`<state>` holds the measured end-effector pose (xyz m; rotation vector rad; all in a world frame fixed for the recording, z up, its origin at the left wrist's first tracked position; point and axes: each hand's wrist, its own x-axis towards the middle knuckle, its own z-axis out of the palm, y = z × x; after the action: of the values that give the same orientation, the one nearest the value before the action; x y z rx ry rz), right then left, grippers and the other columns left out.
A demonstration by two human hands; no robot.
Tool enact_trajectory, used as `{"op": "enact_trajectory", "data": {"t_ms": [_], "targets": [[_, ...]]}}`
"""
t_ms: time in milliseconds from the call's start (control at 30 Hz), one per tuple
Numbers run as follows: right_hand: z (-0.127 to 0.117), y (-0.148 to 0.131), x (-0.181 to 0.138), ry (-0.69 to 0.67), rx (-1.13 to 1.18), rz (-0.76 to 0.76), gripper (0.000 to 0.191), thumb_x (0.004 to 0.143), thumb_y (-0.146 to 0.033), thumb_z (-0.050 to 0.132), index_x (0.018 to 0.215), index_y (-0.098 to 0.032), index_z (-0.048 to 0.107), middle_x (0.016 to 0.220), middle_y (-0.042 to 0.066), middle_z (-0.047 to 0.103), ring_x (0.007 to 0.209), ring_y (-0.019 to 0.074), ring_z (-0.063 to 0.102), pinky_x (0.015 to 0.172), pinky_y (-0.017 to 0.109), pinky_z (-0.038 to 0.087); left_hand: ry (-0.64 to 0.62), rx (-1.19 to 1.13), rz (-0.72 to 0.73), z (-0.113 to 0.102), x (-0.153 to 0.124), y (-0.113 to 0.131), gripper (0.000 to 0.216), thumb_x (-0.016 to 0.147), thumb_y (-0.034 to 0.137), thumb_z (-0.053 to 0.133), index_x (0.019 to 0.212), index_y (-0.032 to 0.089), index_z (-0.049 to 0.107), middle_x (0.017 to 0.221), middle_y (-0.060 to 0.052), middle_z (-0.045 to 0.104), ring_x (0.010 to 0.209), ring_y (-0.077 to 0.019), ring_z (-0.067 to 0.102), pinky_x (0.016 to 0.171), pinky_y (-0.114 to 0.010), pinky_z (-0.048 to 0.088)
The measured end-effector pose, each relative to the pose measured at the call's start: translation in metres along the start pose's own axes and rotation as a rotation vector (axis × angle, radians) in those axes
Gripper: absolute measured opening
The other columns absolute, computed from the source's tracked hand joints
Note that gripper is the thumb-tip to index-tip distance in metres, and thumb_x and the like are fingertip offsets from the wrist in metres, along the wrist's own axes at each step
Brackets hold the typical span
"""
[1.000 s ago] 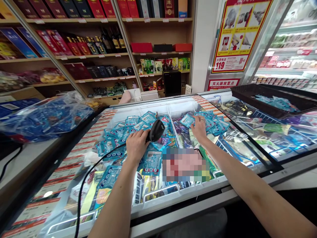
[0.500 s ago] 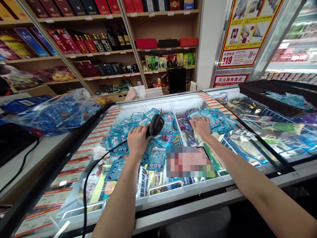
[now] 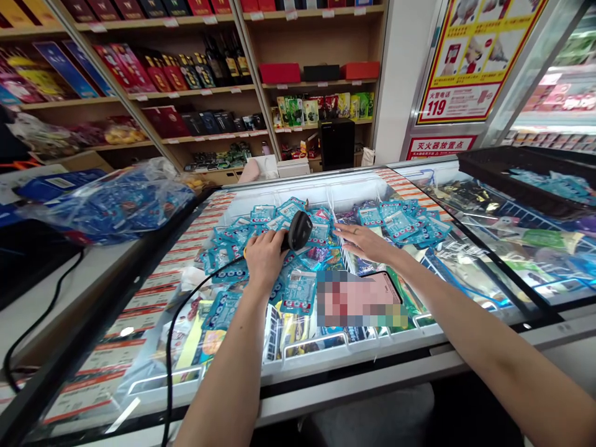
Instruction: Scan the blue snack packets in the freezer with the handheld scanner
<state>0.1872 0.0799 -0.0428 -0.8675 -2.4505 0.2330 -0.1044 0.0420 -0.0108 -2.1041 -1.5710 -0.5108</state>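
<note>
My left hand (image 3: 266,256) is wrapped round the handle of a black barcode scanner (image 3: 300,231), its head over a pile of blue packets (image 3: 228,233) on the freezer's glass top (image 3: 153,310). A black cable runs from the scanner down the left side. My right hand (image 3: 365,243) is open, fingers stretched left toward the pile, with nothing visible in it. Beyond it lies a second group of blue packets (image 3: 403,222). One packet (image 3: 298,292) with a barcode lies face up near my left wrist. A phone (image 3: 379,292), partly blurred out, rests between my forearms.
A clear plastic bag of blue packets (image 3: 125,202) sits on the left counter. At the right stands a dark tray (image 3: 493,171) holding more blue packets. Frozen goods in wire baskets show through the glass. Shelves (image 3: 195,93) with boxes and bottles stand behind.
My right hand has moved left, away from the right group of packets toward the left pile. My left hand still holds the scanner over the pile. The view has shifted slightly.
</note>
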Motion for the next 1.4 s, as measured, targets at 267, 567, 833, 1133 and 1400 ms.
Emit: {"op": "enact_trajectory", "data": {"t_ms": [267, 567, 833, 1133, 1400], "targets": [[0.007, -0.007, 0.012, -0.072, -0.048, -0.087, 0.040, 0.093, -0.041, 0.043, 0.131, -0.032, 0.049, 0.130, 0.000, 0.056, 0.120, 0.0206, 0.048, 0.101, 0.042, 0.036, -0.032, 0.017, -0.021, -0.002, 0.000, 0.005, 0.037, 0.079, 0.029, 0.058, 0.115, 0.022, 0.054, 0.098, -0.009, 0.063, 0.098, -0.0285, 0.056, 0.086, -0.041, 0.036], [0.013, 0.016, -0.001, 0.210, -0.229, 0.207, 0.039, 0.090, -0.052, 0.042, 0.089, -0.020, 0.064, 0.093, 0.007, 0.062, 0.088, 0.0198, 0.057, 0.081, 0.032, 0.044, -0.050, -0.006, 0.033, 0.003, 0.000, 0.001, 0.038, 0.081, 0.030, 0.055, 0.118, 0.023, 0.053, 0.100, -0.009, 0.063, 0.099, -0.0289, 0.055, 0.084, -0.040, 0.036], [0.018, 0.021, -0.004, 0.301, -0.418, 0.361, 0.059, 0.077, -0.069, 0.048, 0.098, -0.015, 0.063, 0.098, 0.015, 0.059, 0.099, 0.0294, 0.052, 0.088, 0.042, 0.040, -0.046, -0.033, 0.077, 0.003, 0.000, 0.002, 0.040, 0.079, 0.030, 0.057, 0.118, 0.022, 0.053, 0.099, -0.010, 0.063, 0.099, -0.0290, 0.055, 0.083, -0.041, 0.036], [0.018, 0.034, -0.008, 0.343, -0.039, 0.434, 0.046, 0.078, -0.054, 0.059, 0.109, -0.020, 0.056, 0.101, 0.008, 0.063, 0.088, 0.0238, 0.057, 0.082, 0.039, 0.044, -0.053, -0.047, 0.151, 0.005, 0.001, 0.002, 0.040, 0.079, 0.033, 0.056, 0.118, 0.022, 0.053, 0.100, -0.010, 0.063, 0.097, -0.0293, 0.057, 0.079, -0.040, 0.037], [0.012, 0.039, -0.012, 0.499, 0.361, 0.441, 0.046, 0.083, -0.039, 0.053, 0.126, -0.027, 0.043, 0.081, 0.000, 0.058, 0.065, 0.0178, 0.056, 0.064, 0.035, 0.049, -0.061, -0.093, 0.239, 0.000, 0.004, 0.006, 0.041, 0.078, 0.028, 0.056, 0.119, 0.022, 0.053, 0.103, -0.009, 0.063, 0.099, -0.0272, 0.057, 0.080, -0.038, 0.038]]}}
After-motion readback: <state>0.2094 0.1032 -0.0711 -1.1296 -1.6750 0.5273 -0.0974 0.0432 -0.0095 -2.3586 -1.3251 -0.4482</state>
